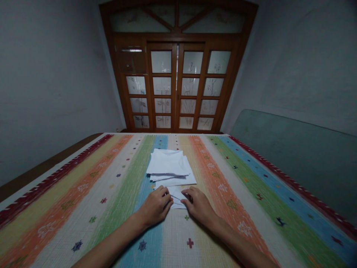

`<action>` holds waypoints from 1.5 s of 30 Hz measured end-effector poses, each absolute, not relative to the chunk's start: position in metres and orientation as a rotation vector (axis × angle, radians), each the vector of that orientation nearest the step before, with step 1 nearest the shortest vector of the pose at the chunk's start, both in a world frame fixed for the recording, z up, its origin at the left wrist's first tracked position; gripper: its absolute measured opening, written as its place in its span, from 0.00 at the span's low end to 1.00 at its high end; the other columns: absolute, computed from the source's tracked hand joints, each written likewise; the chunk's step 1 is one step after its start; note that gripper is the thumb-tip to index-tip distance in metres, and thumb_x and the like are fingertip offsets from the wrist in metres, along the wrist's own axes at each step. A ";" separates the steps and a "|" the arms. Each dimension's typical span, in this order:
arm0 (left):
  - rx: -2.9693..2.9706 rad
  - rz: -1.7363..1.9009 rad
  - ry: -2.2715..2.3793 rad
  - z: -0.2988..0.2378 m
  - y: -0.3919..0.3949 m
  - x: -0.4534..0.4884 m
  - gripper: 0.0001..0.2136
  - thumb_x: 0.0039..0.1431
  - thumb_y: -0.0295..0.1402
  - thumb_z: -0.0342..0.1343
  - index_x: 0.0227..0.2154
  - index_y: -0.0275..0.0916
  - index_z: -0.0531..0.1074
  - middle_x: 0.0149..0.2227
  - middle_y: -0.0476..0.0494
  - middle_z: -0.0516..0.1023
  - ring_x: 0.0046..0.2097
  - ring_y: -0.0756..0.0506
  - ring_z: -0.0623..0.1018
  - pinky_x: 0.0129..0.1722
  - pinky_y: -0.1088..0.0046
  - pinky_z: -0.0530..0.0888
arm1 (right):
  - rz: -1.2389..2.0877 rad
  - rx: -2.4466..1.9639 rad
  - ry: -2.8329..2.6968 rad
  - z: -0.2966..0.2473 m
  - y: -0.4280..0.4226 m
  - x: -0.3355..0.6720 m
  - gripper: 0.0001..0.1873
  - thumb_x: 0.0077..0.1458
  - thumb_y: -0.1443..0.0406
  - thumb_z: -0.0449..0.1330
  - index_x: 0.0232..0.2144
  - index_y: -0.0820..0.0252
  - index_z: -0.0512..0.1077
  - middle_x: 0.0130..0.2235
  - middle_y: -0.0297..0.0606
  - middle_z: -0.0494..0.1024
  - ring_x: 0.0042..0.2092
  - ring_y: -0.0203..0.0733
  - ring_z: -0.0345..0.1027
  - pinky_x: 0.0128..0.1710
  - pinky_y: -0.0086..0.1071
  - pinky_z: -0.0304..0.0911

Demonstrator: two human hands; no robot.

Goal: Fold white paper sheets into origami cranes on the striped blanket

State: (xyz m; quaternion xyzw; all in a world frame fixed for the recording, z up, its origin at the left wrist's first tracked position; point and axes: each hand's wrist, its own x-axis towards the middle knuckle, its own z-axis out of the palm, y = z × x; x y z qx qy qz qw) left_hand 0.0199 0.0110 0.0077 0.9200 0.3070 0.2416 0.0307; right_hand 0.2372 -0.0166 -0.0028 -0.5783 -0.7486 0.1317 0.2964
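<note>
The left hand (154, 206) and right hand (199, 206) sit close but apart, fingers resting lightly on a small white paper (177, 197) just below the white paper pile (169, 163), mid-frame on the striped cloth (223, 208).

The bedspread (223, 208) runs in long stripes of orange, white, green, blue and pale yellow; small stars and crosses in navy, red and green dot it, and a dark red patterned band edges each side; the papers (167, 163) are plain white. The door (174, 85) is reddish brown; its frosted panes (161, 61) carry faint grey flower prints; the walls (47, 82) are plain grey.
</note>
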 end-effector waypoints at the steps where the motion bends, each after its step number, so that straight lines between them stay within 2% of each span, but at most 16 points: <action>1: 2.837 0.739 0.956 0.007 0.011 0.020 0.07 0.65 0.29 0.52 0.32 0.38 0.73 0.35 0.41 0.74 0.39 0.43 0.72 0.38 0.66 0.71 | 0.344 -1.525 -1.991 -0.004 -0.017 0.236 0.10 0.55 0.69 0.64 0.41 0.60 0.78 0.39 0.44 0.78 0.42 0.50 0.72 0.44 0.39 0.66; 6: 2.845 0.769 1.005 0.009 0.010 0.021 0.07 0.63 0.30 0.55 0.30 0.38 0.73 0.34 0.41 0.73 0.40 0.41 0.71 0.38 0.64 0.71 | 0.353 -1.424 -1.949 -0.005 -0.017 0.233 0.13 0.55 0.74 0.62 0.42 0.59 0.78 0.39 0.43 0.76 0.44 0.49 0.71 0.45 0.38 0.67; 10: 2.726 0.857 0.957 0.012 0.012 0.021 0.01 0.60 0.28 0.59 0.34 0.40 0.73 0.46 0.40 0.74 0.49 0.39 0.70 0.47 0.60 0.71 | 0.391 -1.391 -1.949 -0.005 -0.017 0.232 0.14 0.55 0.76 0.61 0.43 0.60 0.79 0.39 0.43 0.76 0.44 0.47 0.71 0.46 0.38 0.66; 12: 2.692 0.846 0.901 0.011 0.015 0.020 0.05 0.60 0.26 0.58 0.38 0.41 0.73 0.52 0.41 0.73 0.54 0.39 0.69 0.53 0.59 0.70 | 0.410 -1.391 -1.953 -0.003 -0.017 0.231 0.15 0.55 0.76 0.61 0.43 0.60 0.79 0.39 0.43 0.76 0.44 0.47 0.71 0.46 0.37 0.66; 14: 2.684 0.811 0.873 0.010 0.016 0.020 0.06 0.62 0.25 0.57 0.40 0.41 0.73 0.54 0.42 0.74 0.55 0.40 0.68 0.55 0.58 0.70 | 0.430 -1.393 -1.939 -0.002 -0.017 0.231 0.16 0.55 0.76 0.60 0.44 0.60 0.79 0.40 0.43 0.76 0.44 0.46 0.71 0.46 0.37 0.66; 19: 2.711 0.788 0.868 0.007 0.018 0.017 0.06 0.63 0.27 0.56 0.41 0.42 0.75 0.54 0.42 0.76 0.55 0.39 0.69 0.55 0.55 0.71 | 0.509 -1.430 -1.848 -0.006 -0.014 0.232 0.16 0.52 0.76 0.63 0.42 0.60 0.79 0.39 0.43 0.79 0.42 0.46 0.73 0.45 0.37 0.67; 25: 2.820 0.761 0.920 0.004 0.017 0.016 0.11 0.64 0.29 0.56 0.48 0.43 0.74 0.55 0.41 0.76 0.53 0.37 0.70 0.52 0.51 0.72 | 0.452 -1.469 -1.762 -0.014 -0.011 0.234 0.07 0.53 0.73 0.63 0.35 0.62 0.80 0.37 0.43 0.82 0.42 0.48 0.74 0.45 0.38 0.66; 31: 2.795 0.770 0.915 0.001 0.015 0.018 0.11 0.66 0.28 0.53 0.49 0.42 0.73 0.53 0.40 0.75 0.52 0.40 0.72 0.50 0.59 0.75 | 0.400 -1.492 -1.809 -0.010 -0.012 0.234 0.05 0.52 0.73 0.64 0.29 0.60 0.78 0.33 0.40 0.79 0.39 0.46 0.72 0.42 0.36 0.65; 37: 2.732 0.725 0.929 0.006 0.015 0.018 0.14 0.65 0.27 0.55 0.52 0.42 0.70 0.49 0.41 0.75 0.50 0.41 0.74 0.50 0.61 0.75 | 0.323 -1.365 -1.993 -0.005 -0.015 0.237 0.10 0.55 0.76 0.60 0.32 0.61 0.79 0.36 0.41 0.76 0.40 0.44 0.71 0.41 0.34 0.65; 43: 2.753 0.740 0.933 0.005 0.016 0.019 0.06 0.66 0.29 0.54 0.43 0.41 0.74 0.45 0.42 0.77 0.48 0.41 0.73 0.48 0.61 0.75 | 0.185 -1.278 -2.251 -0.003 -0.017 0.243 0.14 0.54 0.78 0.57 0.38 0.62 0.78 0.36 0.42 0.73 0.39 0.43 0.68 0.38 0.32 0.64; 45: 2.778 0.758 0.913 0.003 0.016 0.018 0.06 0.66 0.29 0.54 0.43 0.41 0.74 0.47 0.42 0.78 0.48 0.41 0.73 0.48 0.61 0.75 | 0.154 -1.277 -2.310 -0.002 -0.018 0.244 0.13 0.54 0.78 0.58 0.39 0.64 0.78 0.37 0.44 0.74 0.39 0.44 0.68 0.38 0.32 0.65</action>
